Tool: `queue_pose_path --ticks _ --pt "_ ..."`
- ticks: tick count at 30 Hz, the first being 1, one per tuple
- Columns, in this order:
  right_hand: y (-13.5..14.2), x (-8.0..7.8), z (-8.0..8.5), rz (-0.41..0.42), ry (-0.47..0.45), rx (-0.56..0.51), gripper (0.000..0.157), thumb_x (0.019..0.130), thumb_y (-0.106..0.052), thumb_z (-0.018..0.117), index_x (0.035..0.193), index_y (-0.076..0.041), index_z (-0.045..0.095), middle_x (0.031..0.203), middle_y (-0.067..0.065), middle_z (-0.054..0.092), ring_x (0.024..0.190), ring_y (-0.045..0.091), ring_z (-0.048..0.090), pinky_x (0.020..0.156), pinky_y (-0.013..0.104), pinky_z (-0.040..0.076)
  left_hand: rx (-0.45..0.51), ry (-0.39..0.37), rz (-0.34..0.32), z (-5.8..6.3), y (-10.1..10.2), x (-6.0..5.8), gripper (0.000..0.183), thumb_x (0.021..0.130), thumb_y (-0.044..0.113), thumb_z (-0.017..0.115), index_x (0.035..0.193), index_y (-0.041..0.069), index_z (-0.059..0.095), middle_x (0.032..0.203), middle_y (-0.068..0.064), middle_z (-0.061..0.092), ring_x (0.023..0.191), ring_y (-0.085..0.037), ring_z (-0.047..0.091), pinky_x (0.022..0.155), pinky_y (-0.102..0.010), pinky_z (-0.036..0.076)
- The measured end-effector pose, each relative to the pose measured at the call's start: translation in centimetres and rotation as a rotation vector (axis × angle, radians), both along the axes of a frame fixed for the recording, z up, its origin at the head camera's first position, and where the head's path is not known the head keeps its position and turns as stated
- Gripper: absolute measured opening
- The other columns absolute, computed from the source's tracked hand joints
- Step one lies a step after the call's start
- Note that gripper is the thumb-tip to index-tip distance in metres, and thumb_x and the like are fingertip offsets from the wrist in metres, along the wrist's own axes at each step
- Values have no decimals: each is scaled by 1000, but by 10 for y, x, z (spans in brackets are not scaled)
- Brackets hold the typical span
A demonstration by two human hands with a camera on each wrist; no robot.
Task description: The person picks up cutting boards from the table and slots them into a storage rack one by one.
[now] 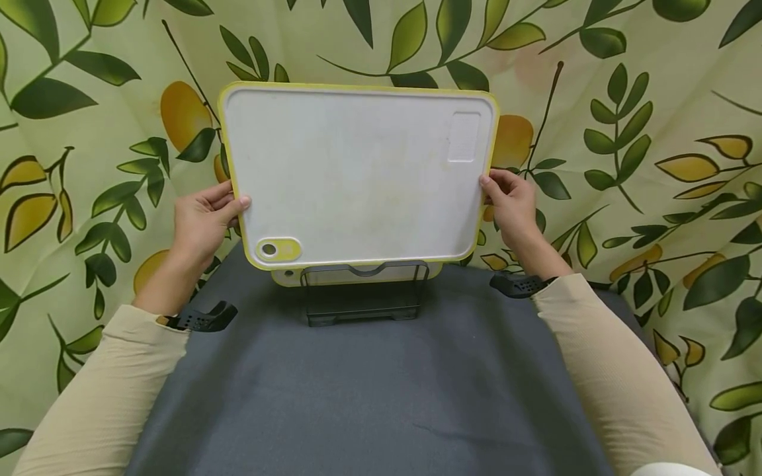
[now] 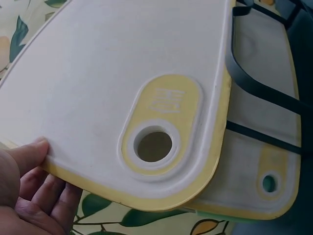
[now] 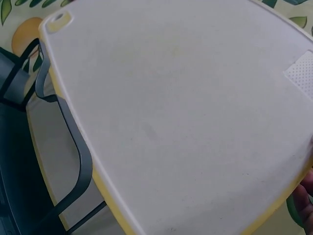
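A white cutting board [image 1: 357,172] with a yellow rim is held up in the head view, its lower edge at the top of a dark wire rack [image 1: 364,312]. My left hand [image 1: 199,221] pinches its left side, thumb on the white face. On the right side, my right hand [image 1: 513,205] grips the rim with its thumb in front; only some fingers [image 3: 304,198] show in the right wrist view. Behind the rack's front wire stands a second cutting board [image 2: 244,193], largely covered by the first. The held board has a holed yellow corner patch [image 2: 164,105] and a textured patch [image 1: 464,137].
The rack stands toward the back of a table with a dark grey cloth [image 1: 369,390]. Leaf-patterned fabric [image 1: 619,125] hangs behind and at both sides. A green edge [image 2: 215,215] shows below the second board. Something white [image 1: 673,469] peeks in at the lower right.
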State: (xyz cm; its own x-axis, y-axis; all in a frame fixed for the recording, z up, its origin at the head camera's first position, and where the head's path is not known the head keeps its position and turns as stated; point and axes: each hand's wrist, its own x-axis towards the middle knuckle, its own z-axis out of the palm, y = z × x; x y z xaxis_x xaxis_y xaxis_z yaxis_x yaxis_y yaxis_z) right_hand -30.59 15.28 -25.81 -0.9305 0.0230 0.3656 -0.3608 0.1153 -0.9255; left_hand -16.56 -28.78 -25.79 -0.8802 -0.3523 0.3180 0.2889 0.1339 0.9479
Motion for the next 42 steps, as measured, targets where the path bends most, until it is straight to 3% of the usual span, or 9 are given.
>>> queue_pose_path --ticks 9,16,31,37,42 --pt "-3 -4 -10 -6 2 24 32 90 -26 66 113 -2 67 86 -6 62 72 11 55 61 17 49 -46 -40 4 -11 -2 -3 50 87 13 69 132 -1 55 85 21 70 76 2 68 63 -15 55" --pt "-3 -3 -14 4 -16 28 32 90 -27 66 113 -4 66 81 -6 60 68 10 51 52 18 42 -12 -39 8 -16 -2 -4 54 86 17 71 132 -5 54 87 17 71 76 1 69 65 -15 55" --pt "-2 -4 -19 33 -40 66 33 89 -29 67 114 -7 66 83 -9 63 70 9 55 59 17 45 -2 -80 104 -25 -1 -5 55 87 32 67 129 -2 57 77 20 68 69 4 68 61 -13 53" --pt "-1 -3 -25 52 -22 62 32 90 -27 66 113 -4 65 84 -9 65 72 11 56 63 17 47 57 -74 69 -27 -1 -2 55 87 30 68 130 -3 56 77 17 69 68 2 68 59 -13 53" --pt "1 -3 -29 84 -10 14 29 90 -23 66 110 -3 65 87 -8 66 75 10 57 67 17 50 -23 -123 109 -31 -1 -2 56 87 38 66 131 4 57 82 20 67 72 5 67 63 -13 53"
